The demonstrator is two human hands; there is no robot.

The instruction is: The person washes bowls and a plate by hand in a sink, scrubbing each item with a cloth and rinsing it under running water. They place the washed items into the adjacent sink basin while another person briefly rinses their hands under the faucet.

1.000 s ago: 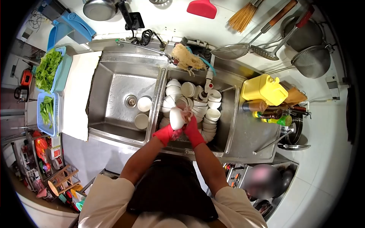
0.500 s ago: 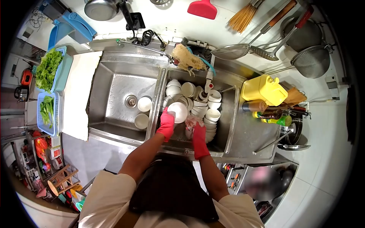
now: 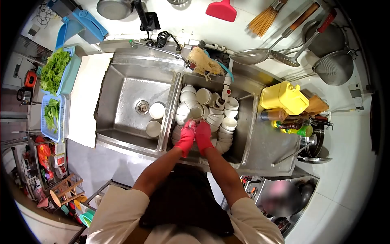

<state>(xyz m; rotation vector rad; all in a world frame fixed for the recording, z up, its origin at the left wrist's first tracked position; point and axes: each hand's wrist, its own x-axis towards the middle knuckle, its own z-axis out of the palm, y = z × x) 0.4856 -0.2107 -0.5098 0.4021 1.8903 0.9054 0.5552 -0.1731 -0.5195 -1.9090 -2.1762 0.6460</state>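
Observation:
Both of my hands wear pink-red rubber gloves and are close together over the right sink basin (image 3: 240,152). My left hand (image 3: 187,136) is closed at the near rim of a tilted white bowl (image 3: 197,112). Beside it, my right hand (image 3: 204,135) curls inward, its fingertips hidden behind the glove; the pinkish cloth it held is mostly out of sight. Stacks of white bowls surround my hands, with one stack (image 3: 228,124) at the right and another (image 3: 187,94) toward the back left.
Two white bowls (image 3: 157,110) sit in the left basin (image 3: 126,93) near its drain. A white tap pipe (image 3: 226,87) reaches over the right basin. A yellow jug (image 3: 284,99) and bottles stand at the right. Baskets of greens (image 3: 55,71) are at the left.
My hands have come together, the right moving left toward the other. The bowl in my left hand has tilted from facing up, and the cloth has become mostly hidden.

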